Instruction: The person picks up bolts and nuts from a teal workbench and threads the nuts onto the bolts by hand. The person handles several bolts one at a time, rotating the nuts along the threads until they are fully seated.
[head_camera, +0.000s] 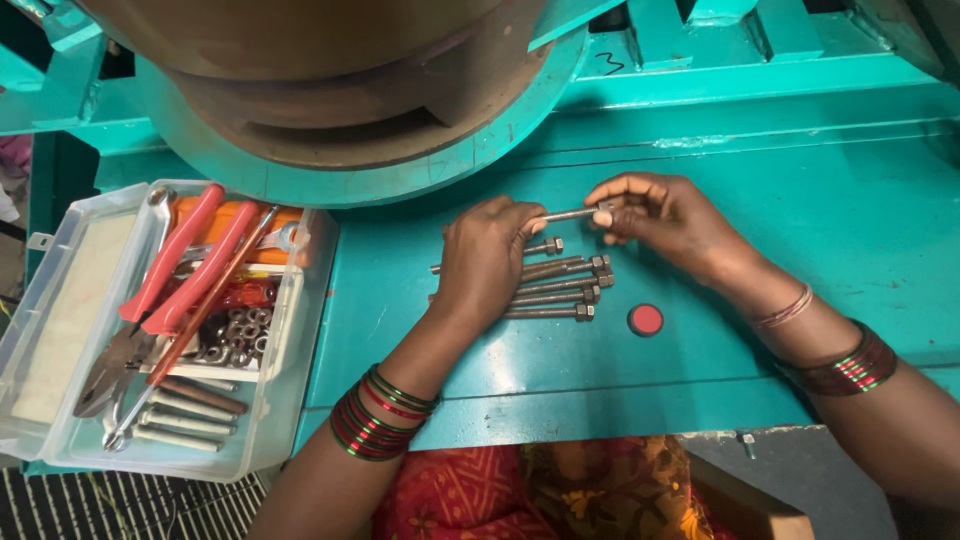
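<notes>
Red patterned cloth covers the person's lap below. Over the teal metal surface, the left hand and right hand pinch opposite ends of a thin steel bolt; matching bolts lie beneath. Threading seemingly underway; steady twisting needed.

A long grey bolt hangs level above the teal machine table, pinched at both ends. Just below it, a row of matching bolts lies flat on that table, nutted heads pointing right.
</notes>
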